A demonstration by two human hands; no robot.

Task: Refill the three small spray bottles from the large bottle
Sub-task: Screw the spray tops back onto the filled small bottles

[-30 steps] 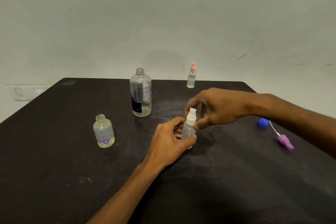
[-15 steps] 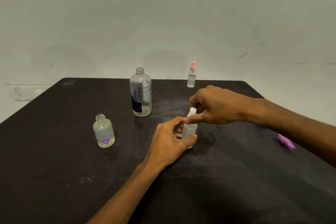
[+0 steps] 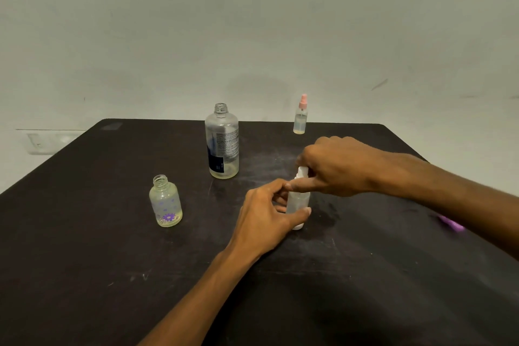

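The small frosted translucent plastic spray bottle (image 3: 297, 202) stands upright on the black tabletop (image 3: 84, 261), near the middle, caught between both hands. The left hand (image 3: 266, 216) is closed around its body, thumb in front and fingers behind, steadying it against the table; just above that hold, the right hand (image 3: 334, 167) is pinched shut on the bottle's white pump top (image 3: 302, 171), thumb and fingers wrapped about the collar as for screwing. Such a bottle looks light, thin-walled and a little squeezable, smooth and likely slippery if wet, so the firm hold belongs low on the body and the turning grip on the collar, not the slim nozzle. To the left of the grip, well apart, stands the open small clear bottle printed with purple flowers (image 3: 166, 203); beyond the grip and left, the large clear uncapped bottle with a dark label (image 3: 222, 146); farther beyond, the small clear spray bottle with a pink top (image 3: 300, 116). A purple object (image 3: 452, 223) lies right of the grip, largely hidden behind the right forearm.
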